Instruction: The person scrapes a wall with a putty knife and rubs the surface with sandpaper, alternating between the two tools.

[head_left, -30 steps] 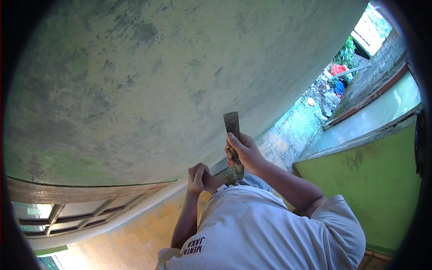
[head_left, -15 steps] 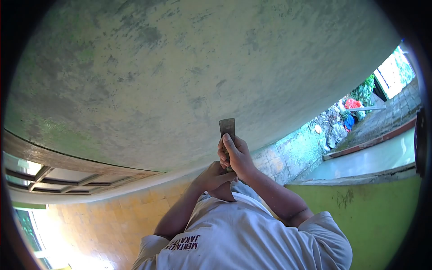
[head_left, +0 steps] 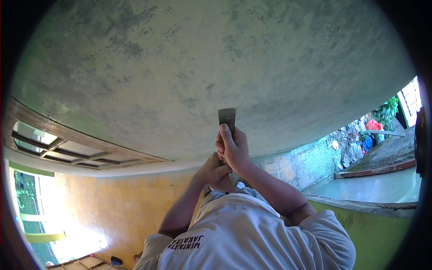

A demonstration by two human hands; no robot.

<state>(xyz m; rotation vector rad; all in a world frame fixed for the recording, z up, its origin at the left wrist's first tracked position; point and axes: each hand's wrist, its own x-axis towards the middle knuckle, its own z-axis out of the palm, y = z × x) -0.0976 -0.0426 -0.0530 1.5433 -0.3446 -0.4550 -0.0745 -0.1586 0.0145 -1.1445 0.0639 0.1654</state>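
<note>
Mottled wall (head_left: 180,67) above a yellow tiled floor (head_left: 130,198).

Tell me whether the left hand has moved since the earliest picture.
Yes: judged against the window frame, the left hand has shifted rightward in the view, away from it, and now meets the right hand.

The wall (head_left: 202,67) curves before me, a paned frame (head_left: 57,143) at its left, the tiled floor (head_left: 130,193) below. In front of my chest, my right hand (head_left: 235,148) holds the scraper (head_left: 227,117); my left hand (head_left: 212,170), against it, holds a flat piece (head_left: 226,183). A low wall (head_left: 369,229) is right, plants (head_left: 389,112) farther off
</note>
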